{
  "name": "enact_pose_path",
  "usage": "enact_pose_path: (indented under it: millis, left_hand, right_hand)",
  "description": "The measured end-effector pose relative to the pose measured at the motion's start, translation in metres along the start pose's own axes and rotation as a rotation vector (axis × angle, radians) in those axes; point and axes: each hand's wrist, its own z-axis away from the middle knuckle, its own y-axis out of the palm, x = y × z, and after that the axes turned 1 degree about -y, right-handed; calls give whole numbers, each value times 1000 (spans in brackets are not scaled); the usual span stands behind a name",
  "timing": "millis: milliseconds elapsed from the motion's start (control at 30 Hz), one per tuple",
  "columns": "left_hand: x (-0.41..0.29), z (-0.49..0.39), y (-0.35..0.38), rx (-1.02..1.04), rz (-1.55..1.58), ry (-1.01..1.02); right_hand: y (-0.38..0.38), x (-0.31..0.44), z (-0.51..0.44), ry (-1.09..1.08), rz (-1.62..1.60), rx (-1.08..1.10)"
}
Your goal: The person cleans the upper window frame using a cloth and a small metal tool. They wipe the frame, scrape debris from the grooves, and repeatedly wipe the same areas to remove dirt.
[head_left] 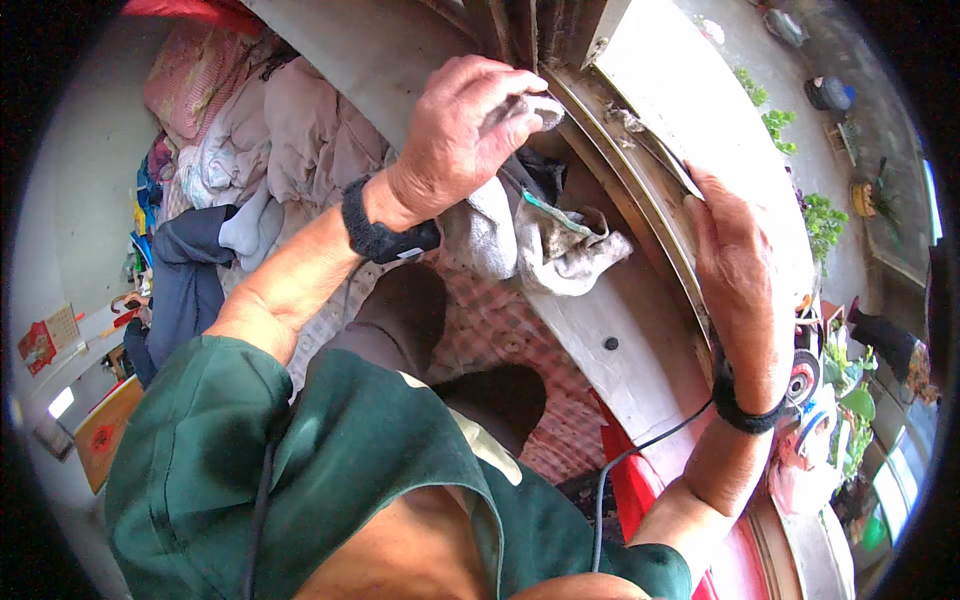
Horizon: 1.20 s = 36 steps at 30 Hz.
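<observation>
My left hand [469, 135], at the upper middle, has its fingers closed round a crumpled greyish cloth [546, 112] beside the window frame. Toward the right, my right hand [727, 232] pinches a thin, dark-edged strip [679, 174] between thumb and fingers, by the outer edge of the window track [637, 180]. Grey fluffy debris [626, 124] lies at the strip's far end. Below my left hand, a dirty whitish cloth with a green edge [566, 255] rests on the sill, next to a light grey cloth bundle [487, 229].
A pale sill [592, 322] with a small dark round spot borders a checked bed cover [517, 322]. Rumpled bedding [300, 127] and another person's legs in dark trousers [187, 262] are at left. A cable [622, 454] runs by my right wrist. Potted plants [825, 225] stand outside.
</observation>
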Motion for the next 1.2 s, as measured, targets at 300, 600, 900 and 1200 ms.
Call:
enact_pose_path:
  millis: [300,600,900,1200]
  left_hand:
    - [-50,-43,10,285,-375,225]
    - [-51,-54,56,430,-373,39]
    - [-41,-58,57,475,-192,11]
    - [-39,-62,61,509,-10,9]
  right_hand:
    - [9,5,6,13,-4,38]
    - [23,-3,16,-88,-46,-95]
    - [29,-6,14,-25,-12,28]
    - [34,-14,0,-20,-129,81]
